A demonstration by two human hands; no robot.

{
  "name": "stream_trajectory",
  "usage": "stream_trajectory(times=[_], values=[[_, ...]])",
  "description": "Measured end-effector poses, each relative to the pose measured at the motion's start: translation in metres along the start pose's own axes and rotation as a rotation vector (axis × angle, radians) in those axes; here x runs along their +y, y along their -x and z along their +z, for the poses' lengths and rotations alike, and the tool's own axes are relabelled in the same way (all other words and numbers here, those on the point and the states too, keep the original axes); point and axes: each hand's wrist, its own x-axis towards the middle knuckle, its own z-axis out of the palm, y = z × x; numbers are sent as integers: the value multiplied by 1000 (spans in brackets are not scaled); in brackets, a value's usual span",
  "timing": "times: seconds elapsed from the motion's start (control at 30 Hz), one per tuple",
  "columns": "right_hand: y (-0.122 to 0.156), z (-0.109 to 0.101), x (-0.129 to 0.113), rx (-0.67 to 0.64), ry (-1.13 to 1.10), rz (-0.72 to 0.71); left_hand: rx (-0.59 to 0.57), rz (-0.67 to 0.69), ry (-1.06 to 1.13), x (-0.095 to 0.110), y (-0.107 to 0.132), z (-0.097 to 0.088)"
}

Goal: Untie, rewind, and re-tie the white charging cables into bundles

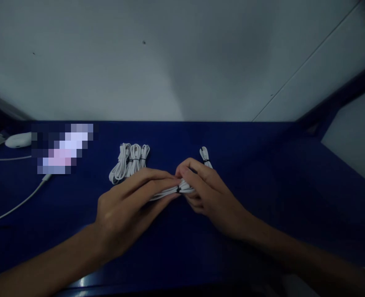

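Observation:
Between both hands, above the blue table, is a bundled white cable (170,191) with a black tie around its middle. My left hand (123,206) grips the bundle's left part, thumb below and fingers on top. My right hand (209,192) closes on its right end, near the black tie. Behind my left hand lie several coiled white cables (134,159) side by side, each bound with a black tie. Just beyond my right hand, another tied white cable (204,155) lies partly hidden by the hand.
A blurred-out bright object (66,150) lies on the left of the blue table (170,255), with a white cord (24,202) running from it. Farther left is a white rounded object (18,140). A grey wall (170,82) rises behind the table.

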Motion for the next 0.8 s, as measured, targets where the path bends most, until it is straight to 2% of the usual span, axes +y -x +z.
stream_trajectory(times=[0.1, 0.2, 0.5, 0.8], values=[[-3, -4, 1, -86, -157, 59, -42, 20, -40, -1, 2, -1], [-4, -6, 1, -110, -221, 74, -74, 42, -90, -4, 7, -1], [-5, -6, -2, -146, -237, 177, -88, 141, -186, -15, 13, 2], [-4, -6, -4, -178, -243, 216, -136, 126, -156, -13, 14, 3]])
